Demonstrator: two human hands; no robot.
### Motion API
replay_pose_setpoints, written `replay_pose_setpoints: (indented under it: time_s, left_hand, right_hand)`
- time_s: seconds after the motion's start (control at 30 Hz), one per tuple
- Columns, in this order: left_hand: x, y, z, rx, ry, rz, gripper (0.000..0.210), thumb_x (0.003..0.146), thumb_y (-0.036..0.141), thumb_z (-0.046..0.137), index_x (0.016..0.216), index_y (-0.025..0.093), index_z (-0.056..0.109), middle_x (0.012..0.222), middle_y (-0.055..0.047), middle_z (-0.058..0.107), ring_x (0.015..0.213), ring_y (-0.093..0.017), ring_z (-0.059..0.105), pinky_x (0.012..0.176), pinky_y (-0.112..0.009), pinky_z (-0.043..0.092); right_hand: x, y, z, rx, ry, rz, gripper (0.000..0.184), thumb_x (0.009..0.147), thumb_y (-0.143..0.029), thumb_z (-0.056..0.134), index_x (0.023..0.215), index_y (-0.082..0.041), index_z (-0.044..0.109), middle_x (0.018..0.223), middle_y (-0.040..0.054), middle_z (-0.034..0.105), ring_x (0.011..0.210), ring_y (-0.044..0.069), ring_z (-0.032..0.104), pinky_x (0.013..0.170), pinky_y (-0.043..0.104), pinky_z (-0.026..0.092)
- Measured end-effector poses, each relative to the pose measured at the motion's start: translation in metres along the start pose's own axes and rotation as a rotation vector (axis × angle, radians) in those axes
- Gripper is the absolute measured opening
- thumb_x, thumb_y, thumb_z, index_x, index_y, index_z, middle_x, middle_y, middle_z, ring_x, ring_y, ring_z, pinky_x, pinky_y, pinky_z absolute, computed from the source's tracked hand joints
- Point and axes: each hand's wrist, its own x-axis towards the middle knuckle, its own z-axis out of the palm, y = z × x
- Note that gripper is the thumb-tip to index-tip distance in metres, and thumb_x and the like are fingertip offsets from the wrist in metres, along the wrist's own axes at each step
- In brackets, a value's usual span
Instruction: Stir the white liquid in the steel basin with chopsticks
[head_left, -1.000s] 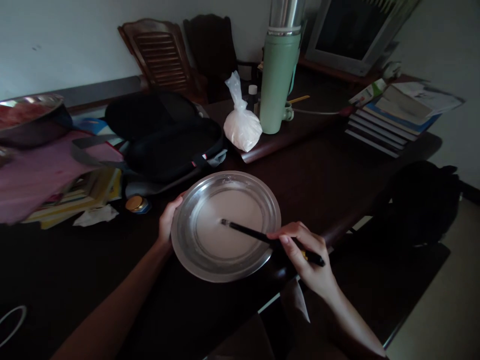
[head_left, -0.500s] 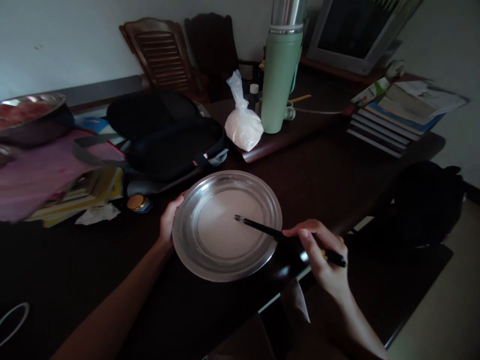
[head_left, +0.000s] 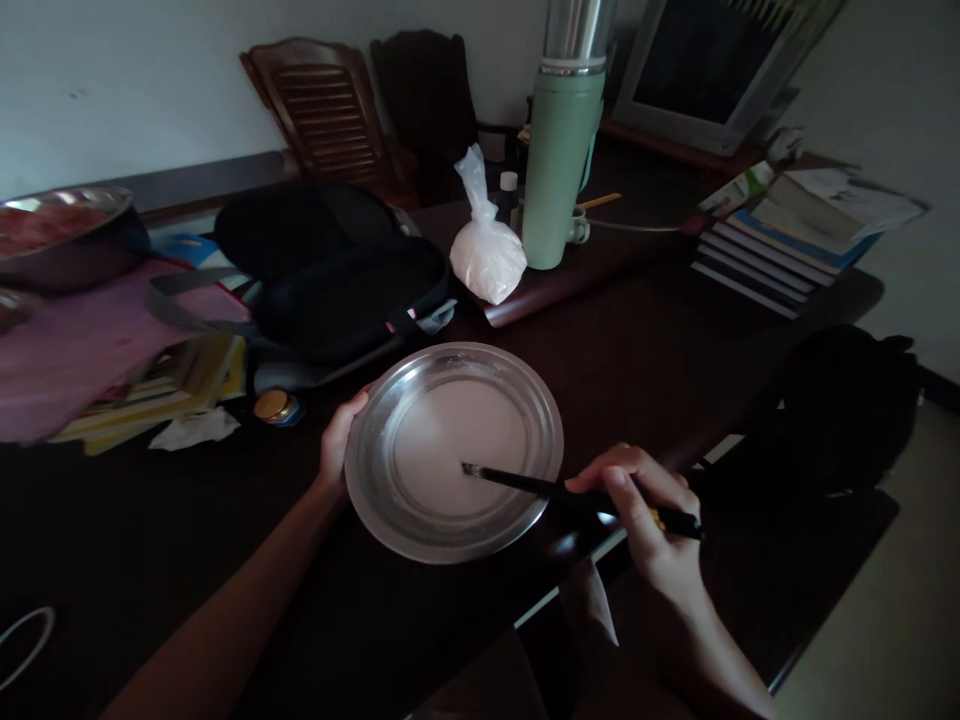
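Observation:
My left hand (head_left: 341, 438) grips the left edge of a round metal bowl (head_left: 450, 545), its fingers mostly hidden behind the rim. A milky, whitish liquid (head_left: 442, 430) covers the bowl's bottom. In my right hand (head_left: 649, 515) is a slim black stick-like utensil (head_left: 525, 484), pinched between thumb and fingers. Its tip lies over or in the liquid, near the middle; I cannot tell whether it is a brush or a chopstick. Beyond the bowl stands a knotted plastic bag of white powder (head_left: 489, 262).
Behind the bag rises a tall green thermos (head_left: 561, 170). An unzipped black case (head_left: 345, 290), a gold-lidded jar (head_left: 276, 406) and booklets (head_left: 172, 385) lie left. At far left sits a metal basin (head_left: 90, 235). A book stack (head_left: 780, 250) is at right.
The tip of the black utensil has shifted down toward the near side of the bowl, and my right hand has moved slightly down. My left hand and the bowl stay put.

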Motion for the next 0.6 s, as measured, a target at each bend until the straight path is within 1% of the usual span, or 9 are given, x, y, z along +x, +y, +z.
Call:
replay_pose_setpoints:
  time_s: [0.07,0.13,0.27,0.33,0.43,0.5,0.53,0.6]
  left_hand:
    - [-0.0014,0.0014,0.0017,0.005,0.012,-0.016,0.026,0.091,0.023,0.048,0.092,0.02,0.073,0.075,0.002,0.073,0.075,-0.021,0.068,0.069,-0.026,0.053]
    - [-0.0022,0.0023,0.0031,0.008,0.025,-0.016,0.028,0.092,0.021,0.045,0.091,0.02,0.073,0.074,0.002,0.073,0.078,-0.021,0.068,0.07,-0.026,0.053]
    - [-0.0024,0.003,0.0046,0.016,-0.011,-0.009,0.034,0.095,0.02,0.04,0.098,0.019,0.074,0.074,0.003,0.073,0.076,-0.02,0.068,0.067,-0.025,0.052]
    - [-0.0028,0.0036,0.0051,0.02,-0.013,-0.004,0.037,0.095,0.019,0.038,0.1,0.018,0.074,0.076,0.002,0.073,0.075,-0.019,0.068,0.068,-0.025,0.052]
    - [-0.0029,0.0037,0.0043,0.016,-0.007,-0.002,0.039,0.096,0.018,0.035,0.1,0.017,0.074,0.077,0.002,0.074,0.072,-0.018,0.067,0.068,-0.024,0.052]
    - [-0.0016,0.0024,0.0018,0.008,-0.018,-0.003,0.036,0.096,0.019,0.038,0.1,0.018,0.074,0.074,0.003,0.073,0.067,-0.016,0.066,0.065,-0.023,0.051]
    - [-0.0003,0.0013,0.0001,0.007,-0.021,0.001,0.033,0.095,0.02,0.041,0.099,0.018,0.073,0.072,0.003,0.073,0.065,-0.016,0.066,0.064,-0.023,0.051]
    - [0.0029,-0.0014,-0.0034,0.009,-0.028,0.019,0.026,0.091,0.024,0.049,0.099,0.018,0.073,0.07,0.002,0.072,0.063,-0.016,0.065,0.064,-0.024,0.052]
  right_hand:
    - [0.0016,0.0005,0.003,0.008,-0.078,-0.037,0.021,0.096,-0.021,0.052,0.089,-0.025,0.07,0.079,-0.0013,0.072,0.073,0.014,0.065,0.068,0.03,0.047]
    - [0.0032,0.0019,0.0052,-0.018,-0.098,-0.071,0.017,0.095,-0.021,0.054,0.092,-0.025,0.071,0.083,-0.0006,0.073,0.075,0.015,0.066,0.071,0.031,0.047]
    - [0.0017,0.0025,0.0014,-0.044,0.047,-0.015,0.019,0.095,-0.02,0.053,0.089,-0.025,0.071,0.081,-0.0003,0.072,0.074,0.015,0.065,0.066,0.03,0.046]
    - [0.0005,0.0011,0.0,-0.006,0.063,0.01,0.022,0.096,-0.02,0.05,0.087,-0.025,0.07,0.077,-0.0012,0.071,0.073,0.014,0.065,0.065,0.029,0.046]
    - [0.002,0.0002,0.0036,0.014,-0.042,-0.024,0.021,0.096,-0.02,0.051,0.088,-0.025,0.07,0.079,-0.0019,0.072,0.073,0.014,0.065,0.067,0.029,0.046]
    - [0.004,0.0011,0.0062,-0.021,-0.084,-0.072,0.018,0.095,-0.019,0.054,0.091,-0.025,0.07,0.083,-0.0015,0.073,0.075,0.014,0.066,0.07,0.03,0.046]
    - [0.0044,0.0017,0.0063,-0.043,-0.072,-0.083,0.017,0.094,-0.019,0.055,0.093,-0.025,0.07,0.084,-0.0015,0.073,0.075,0.014,0.065,0.07,0.03,0.046]
    - [0.0036,0.0021,0.004,-0.07,0.0,-0.061,0.018,0.095,-0.018,0.054,0.092,-0.025,0.07,0.083,-0.0017,0.072,0.074,0.013,0.064,0.069,0.029,0.045]
